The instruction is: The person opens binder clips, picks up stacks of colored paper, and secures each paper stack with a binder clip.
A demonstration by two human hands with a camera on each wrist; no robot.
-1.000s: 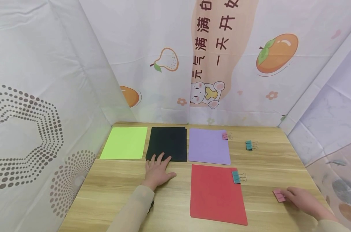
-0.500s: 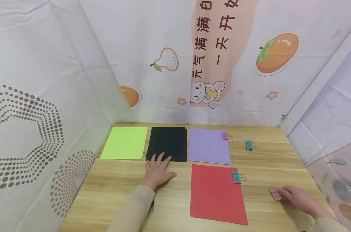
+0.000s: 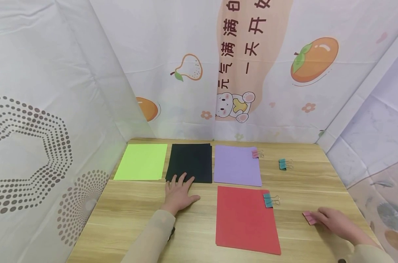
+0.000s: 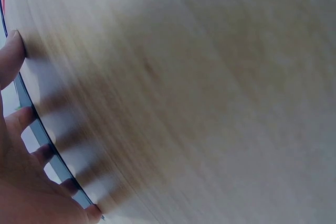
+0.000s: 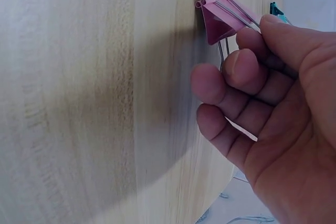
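Observation:
My left hand [image 3: 178,195] lies with spread fingers, its fingertips on the front edge of the black paper stack [image 3: 190,160]. At the right of the table, my right hand [image 3: 337,223] pinches a pink binder clip [image 3: 308,217] by its wire handles between thumb and fingers. The right wrist view shows the same pink binder clip [image 5: 223,18] from close by, its folded wire handles reaching back to the thumb. Left of the right hand lies a red paper stack [image 3: 246,221], with a teal binder clip [image 3: 268,200] on its upper right corner.
At the back stand in a row a yellow-green paper stack [image 3: 141,162], the black one and a purple stack [image 3: 236,166], which bears a pink binder clip [image 3: 255,153]. A loose teal binder clip [image 3: 282,164] lies to its right. Printed curtains [image 3: 166,33] surround the wooden table.
My right hand has moved a little left and away from me with the pink binder clip, towards the red stack. The left hand has stayed in place.

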